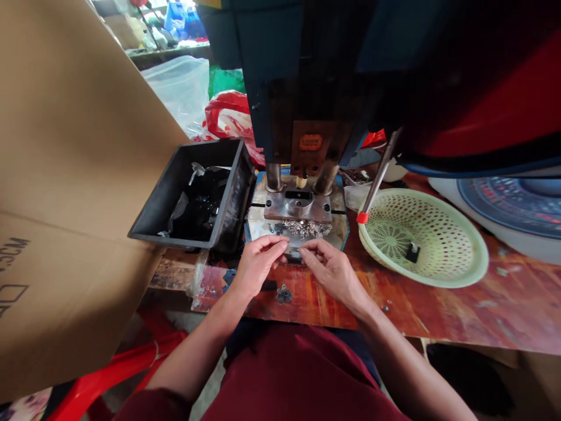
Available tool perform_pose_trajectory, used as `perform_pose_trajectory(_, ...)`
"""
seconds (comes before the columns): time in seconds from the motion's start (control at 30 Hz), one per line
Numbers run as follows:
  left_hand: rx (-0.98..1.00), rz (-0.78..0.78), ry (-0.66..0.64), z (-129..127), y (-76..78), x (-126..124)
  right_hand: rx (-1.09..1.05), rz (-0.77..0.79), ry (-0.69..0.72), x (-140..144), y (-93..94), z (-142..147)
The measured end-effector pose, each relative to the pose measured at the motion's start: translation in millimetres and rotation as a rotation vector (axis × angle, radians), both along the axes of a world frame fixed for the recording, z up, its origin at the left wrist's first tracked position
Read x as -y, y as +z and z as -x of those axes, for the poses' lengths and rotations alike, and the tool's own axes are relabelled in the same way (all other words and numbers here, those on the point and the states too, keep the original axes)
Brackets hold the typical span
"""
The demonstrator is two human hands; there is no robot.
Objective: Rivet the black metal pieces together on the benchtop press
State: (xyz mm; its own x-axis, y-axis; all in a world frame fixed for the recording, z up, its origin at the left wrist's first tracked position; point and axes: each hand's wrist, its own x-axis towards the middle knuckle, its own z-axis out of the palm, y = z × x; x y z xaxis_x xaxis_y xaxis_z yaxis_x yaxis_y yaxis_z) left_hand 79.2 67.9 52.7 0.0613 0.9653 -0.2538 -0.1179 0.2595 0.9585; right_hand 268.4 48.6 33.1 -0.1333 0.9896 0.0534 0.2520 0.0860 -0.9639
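In front of a press's metal die block (274, 209), my left hand (256, 266) is closed in a pinch, thumb against fingertips. My right hand (331, 272) pinches the same way, a short gap to the right. Whatever either one holds is too small to make out. Just beyond my fingertips lies a pile of small shiny metal parts (307, 228) on the press base (342, 234). On the red-brown tabletop below my hands rest a dark flat strip (269, 285) and a little dark cluster of pieces (284, 294).
A black bin (232, 204) with dark pieces stands at left beside a large cardboard sheet (79, 175). The blue press (272, 70) rises ahead. To the right, a pale green basket (460, 245) holds a small black part (412, 252); a metal lever (380, 175) slants over its rim.
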Motion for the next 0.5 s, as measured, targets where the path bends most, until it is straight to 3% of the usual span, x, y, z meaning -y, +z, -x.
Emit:
perform_pose_trajectory(0.23,-0.003,-0.026,-0.041,-3.6,8.9,3.9,-0.168,0.160,0.012,-4.8,7.8,-0.8)
perform_pose_trajectory(0.33,-0.048,-0.052,-0.049,-0.5,15.0,1.7,-0.183,0.167,0.012,-9.8,9.8,-3.9)
perform_pose_trajectory(0.5,-0.059,0.055,-0.160,6.8,16.6,0.1,-0.155,0.144,-0.015,-12.0,11.1,3.2)
